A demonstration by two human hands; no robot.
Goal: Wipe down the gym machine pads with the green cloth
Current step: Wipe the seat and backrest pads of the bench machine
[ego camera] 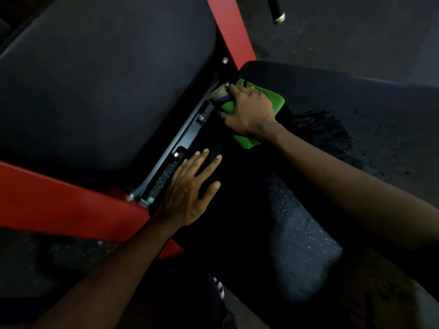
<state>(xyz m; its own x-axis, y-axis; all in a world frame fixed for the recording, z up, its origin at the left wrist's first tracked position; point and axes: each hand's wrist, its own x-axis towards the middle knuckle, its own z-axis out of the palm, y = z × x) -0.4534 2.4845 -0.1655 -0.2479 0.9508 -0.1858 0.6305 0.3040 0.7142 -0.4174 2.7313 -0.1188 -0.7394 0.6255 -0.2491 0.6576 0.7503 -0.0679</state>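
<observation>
- dark speckled gym floor (356,32) fills the top right, where the end of a black bar (277,13) pokes in from the upper edge.
- a red frame (59,200) runs across the lower left, and another red beam climbs steeply at the top centre.
- the back pad (107,79) is large, dark grey and rounded at its corners, and takes up the upper left.
- the seat pad (261,210) is black and stretches from the middle down to the lower right, apart from the back pad across a narrow gap.
- a grey metal bracket (180,143) with bolts lies in that gap, between the two pads.
- the green cloth (276,100) sits folded on the upper end of the seat pad, just beside the gap.
- the right hand (249,110) lies on top of the green cloth and covers most of it; its fingers are close together and bent over the edge nearest the gap, the thumb clamps the cloth's side, and the fingertips are hidden.
- a small grey fitting (218,92) stands right by those fingers (what it is cannot be told in this dim light).
- the left hand (187,191) rests palm down on the seat pad's edge beside the bracket, fingers straight and spread wide, holding nothing.
- both forearms are bare.
</observation>
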